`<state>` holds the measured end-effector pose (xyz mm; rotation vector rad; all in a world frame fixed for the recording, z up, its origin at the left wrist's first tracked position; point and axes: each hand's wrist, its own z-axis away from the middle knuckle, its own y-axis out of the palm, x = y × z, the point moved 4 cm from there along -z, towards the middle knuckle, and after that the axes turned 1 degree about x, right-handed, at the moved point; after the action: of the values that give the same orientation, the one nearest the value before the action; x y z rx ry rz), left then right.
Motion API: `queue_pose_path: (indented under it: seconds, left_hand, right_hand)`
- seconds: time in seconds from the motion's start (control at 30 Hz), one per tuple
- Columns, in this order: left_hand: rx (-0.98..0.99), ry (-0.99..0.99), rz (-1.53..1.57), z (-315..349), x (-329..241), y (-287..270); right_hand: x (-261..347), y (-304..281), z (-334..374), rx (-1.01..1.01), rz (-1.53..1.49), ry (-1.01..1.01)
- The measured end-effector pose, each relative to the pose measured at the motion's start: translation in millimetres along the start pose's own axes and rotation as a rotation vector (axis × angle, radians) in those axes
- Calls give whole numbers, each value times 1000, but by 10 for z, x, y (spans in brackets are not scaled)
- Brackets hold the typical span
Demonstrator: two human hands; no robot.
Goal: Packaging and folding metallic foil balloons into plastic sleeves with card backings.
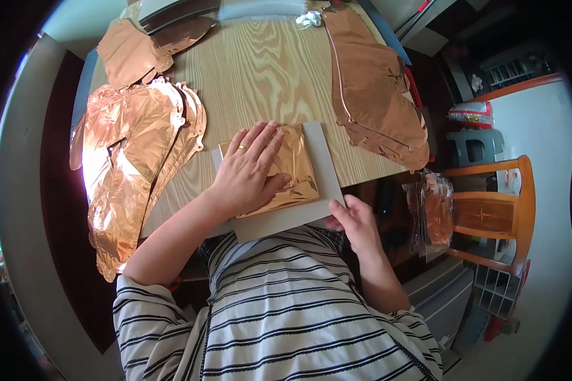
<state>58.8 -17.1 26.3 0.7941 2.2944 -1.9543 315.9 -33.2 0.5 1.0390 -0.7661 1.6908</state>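
Observation:
A square, shiny copper-gold foil-covered piece [300, 166] lies on a larger flat grey board [329, 166] at the table's near edge. Flat on top of the foil rests my left hand [251, 166], fingers stretched out and thumb spread to the right, a ring on one finger. My right hand [357, 223] is at the board's near right corner, its thumb against the edge and its fingers curled, partly out of sight, around that corner. The board's near edge juts past the table toward my striped shirt.
Large crinkled copper foil sheets [127, 159] cover the table's left side; more copper foil [368, 82] lies at the right. A crumpled white wad [309, 19] sits at the far edge of the wood-grain table [260, 70]. To the right stands a wooden chair [521, 216] holding bagged copper pieces [437, 213].

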Motion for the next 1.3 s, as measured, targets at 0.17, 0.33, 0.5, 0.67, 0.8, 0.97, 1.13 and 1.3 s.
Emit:
queue_pose_path:
  seconds: [0.17, 0.33, 0.5, 0.67, 0.8, 0.97, 1.13, 1.3]
  left_hand:
    - [-54, 9, 1, -31, -52, -122]
    - [-30, -89, 297, -273, 197, -338]
    - [326, -557, 657, -506, 487, -390]
    - [304, -560, 682, -509, 598, -290]
    - [252, -557, 732, -502, 561, -284]
    - [212, -492, 512, -508, 488, -312]
    - [112, -394, 383, -504, 392, -304]
    - [-90, -240, 289, -518, 453, -92]
  right_hand:
    - [-69, 224, -48, 19, -311, 71]
    - [-95, 262, -22, 34, -303, -9]
    - [-34, 299, -11, 63, -322, 30]
    - [-41, 300, -8, 97, -370, 44]
    - [-25, 320, -9, 102, -401, 45]
    - [-21, 341, -5, 106, -411, 32]
    - [-14, 332, -9, 91, -418, 41]
    - [1, 311, -12, 43, -404, 43]
